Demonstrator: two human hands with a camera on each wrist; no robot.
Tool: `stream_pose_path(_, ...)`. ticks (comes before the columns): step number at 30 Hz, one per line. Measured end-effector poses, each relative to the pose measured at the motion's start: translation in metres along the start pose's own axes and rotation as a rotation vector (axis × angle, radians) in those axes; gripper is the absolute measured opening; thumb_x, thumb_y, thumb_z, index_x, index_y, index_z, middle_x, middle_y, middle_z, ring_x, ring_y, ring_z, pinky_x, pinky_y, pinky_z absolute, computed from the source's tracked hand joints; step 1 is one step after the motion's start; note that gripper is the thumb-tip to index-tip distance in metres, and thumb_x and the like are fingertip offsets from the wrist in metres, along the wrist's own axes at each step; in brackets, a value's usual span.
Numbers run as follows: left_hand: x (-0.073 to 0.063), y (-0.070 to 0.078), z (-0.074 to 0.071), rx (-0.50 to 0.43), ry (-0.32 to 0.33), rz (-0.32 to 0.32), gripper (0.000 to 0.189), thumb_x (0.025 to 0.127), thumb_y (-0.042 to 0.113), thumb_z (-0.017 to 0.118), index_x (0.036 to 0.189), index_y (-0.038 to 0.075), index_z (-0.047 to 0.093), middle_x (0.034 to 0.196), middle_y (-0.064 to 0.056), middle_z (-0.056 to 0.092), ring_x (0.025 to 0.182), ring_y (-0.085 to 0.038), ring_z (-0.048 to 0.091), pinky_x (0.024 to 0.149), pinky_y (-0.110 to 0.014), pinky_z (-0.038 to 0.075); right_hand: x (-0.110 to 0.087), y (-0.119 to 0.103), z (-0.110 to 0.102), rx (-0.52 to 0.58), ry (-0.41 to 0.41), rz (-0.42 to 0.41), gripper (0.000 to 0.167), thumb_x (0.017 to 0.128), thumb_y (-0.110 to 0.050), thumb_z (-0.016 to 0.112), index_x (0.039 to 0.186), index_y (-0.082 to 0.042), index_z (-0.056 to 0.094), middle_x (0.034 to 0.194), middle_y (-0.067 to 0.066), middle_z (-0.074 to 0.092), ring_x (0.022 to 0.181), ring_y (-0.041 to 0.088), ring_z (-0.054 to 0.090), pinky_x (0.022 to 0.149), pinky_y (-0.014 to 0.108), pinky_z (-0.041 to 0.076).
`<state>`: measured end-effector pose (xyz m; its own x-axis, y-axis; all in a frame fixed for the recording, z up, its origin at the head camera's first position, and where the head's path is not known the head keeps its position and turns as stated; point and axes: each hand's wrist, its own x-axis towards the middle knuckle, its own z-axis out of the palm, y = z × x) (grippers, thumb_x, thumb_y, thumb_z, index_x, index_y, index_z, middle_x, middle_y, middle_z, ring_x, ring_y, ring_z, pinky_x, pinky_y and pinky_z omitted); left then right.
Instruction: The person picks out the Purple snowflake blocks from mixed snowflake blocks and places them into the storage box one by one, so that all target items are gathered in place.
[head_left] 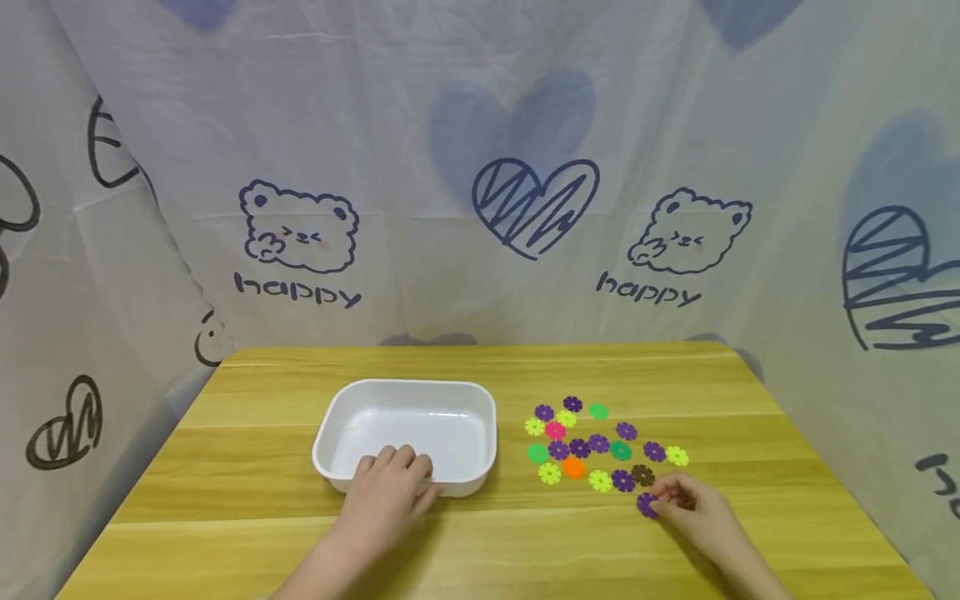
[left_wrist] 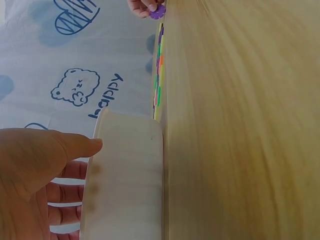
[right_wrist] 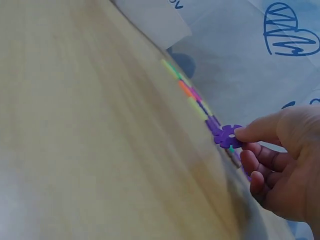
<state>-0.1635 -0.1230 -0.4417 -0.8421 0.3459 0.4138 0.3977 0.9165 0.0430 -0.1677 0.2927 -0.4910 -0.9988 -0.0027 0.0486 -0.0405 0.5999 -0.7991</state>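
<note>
A white plastic basin (head_left: 480, 450) stands left of the middle of the table. My left hand (head_left: 390, 492) holds its near rim, thumb on the outer wall and fingers over the inside, as the left wrist view shows. Between thumb and fingers my right hand (head_left: 697, 512) pinches a purple snowflake disc (right_wrist: 229, 136), notched at the edge and holed in the centre. Other snowflake discs lie loosely grouped between basin and right hand, among them a brown one (head_left: 642, 476), an orange one (head_left: 573, 468) and a pink one (head_left: 555, 431).
The wooden table (head_left: 480, 554) carries the basin and discs. Behind it and at both sides hangs a white cloth (head_left: 420, 267) printed with hearts and bears. Several purple, yellow and green discs spread toward the back, such as a green disc (head_left: 598, 412).
</note>
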Motion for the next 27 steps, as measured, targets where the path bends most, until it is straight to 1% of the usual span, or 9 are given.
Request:
stream_pose_path(3, 0.0, 0.0, 0.0, 0.002, -0.003, 0.003, 0.025, 0.083, 0.041, 0.073, 0.084, 0.021, 0.059, 0.078, 0.007, 0.051, 0.075, -0.015, 0.049, 0.068, -0.032, 0.038, 0.002, -0.005, -0.006, 0.036, -0.025, -0.034, 0.015, 0.083, -0.005, 0.071, 0.096, -0.002, 0.064, 0.083, 0.002, 0.063, 0.072, 0.003, 0.055, 0.067, 0.02, 0.049)
stream_pose_path(7, 0.0, 0.0, -0.001, 0.002, -0.004, 0.005, 0.024, 0.083, 0.041, 0.073, 0.085, 0.021, 0.059, 0.079, 0.007, 0.052, 0.076, -0.015, 0.049, 0.069, -0.032, 0.039, 0.008, -0.016, -0.015, 0.061, -0.057, -0.078, 0.016, 0.086, -0.005, 0.068, 0.1, 0.0, 0.062, 0.083, 0.001, 0.062, 0.073, 0.005, 0.055, 0.066, 0.022, 0.048)
stream_pose_path(13, -0.001, -0.001, -0.002, 0.003, 0.003, 0.005, 0.023, 0.083, 0.04, 0.073, 0.086, 0.021, 0.06, 0.08, 0.007, 0.053, 0.077, -0.015, 0.05, 0.069, -0.033, 0.039, 0.02, -0.042, -0.022, 0.048, -0.038, -0.173, 0.016, 0.087, -0.007, 0.069, 0.1, 0.0, 0.063, 0.083, 0.0, 0.065, 0.075, 0.003, 0.056, 0.065, 0.022, 0.049)
stream_pose_path(16, -0.002, -0.001, -0.003, 0.006, 0.01, 0.008, 0.023, 0.083, 0.04, 0.073, 0.086, 0.021, 0.061, 0.081, 0.007, 0.053, 0.077, -0.015, 0.05, 0.069, -0.033, 0.04, 0.026, -0.057, -0.022, 0.072, -0.057, -0.184, 0.018, 0.088, -0.011, 0.069, 0.102, 0.0, 0.064, 0.085, 0.002, 0.064, 0.075, 0.005, 0.057, 0.066, 0.024, 0.05)
stream_pose_path(20, -0.004, -0.003, -0.005, 0.021, 0.023, 0.012, 0.024, 0.083, 0.041, 0.073, 0.087, 0.02, 0.061, 0.081, 0.006, 0.054, 0.077, -0.016, 0.051, 0.068, -0.032, 0.039, 0.034, -0.075, -0.02, 0.084, -0.092, -0.194, 0.02, 0.088, -0.017, 0.07, 0.102, -0.004, 0.064, 0.088, 0.004, 0.064, 0.078, 0.008, 0.058, 0.068, 0.024, 0.051)
stream_pose_path(23, -0.006, -0.005, -0.007, 0.024, 0.024, -0.006, 0.024, 0.083, 0.04, 0.073, 0.088, 0.02, 0.061, 0.082, 0.006, 0.055, 0.078, -0.016, 0.052, 0.068, -0.033, 0.04, 0.039, -0.087, -0.016, 0.085, -0.105, -0.208, 0.019, 0.088, -0.018, 0.07, 0.102, -0.007, 0.064, 0.09, 0.005, 0.065, 0.08, 0.008, 0.058, 0.07, 0.023, 0.051)
stream_pose_path(27, -0.008, -0.01, -0.011, 0.027, 0.025, -0.035, 0.024, 0.083, 0.04, 0.073, 0.089, 0.019, 0.062, 0.084, 0.006, 0.056, 0.079, -0.015, 0.052, 0.069, -0.033, 0.04, 0.045, -0.101, -0.01, 0.086, -0.128, -0.217, 0.018, 0.089, -0.02, 0.069, 0.101, -0.008, 0.063, 0.091, 0.007, 0.064, 0.079, 0.01, 0.058, 0.069, 0.023, 0.051)
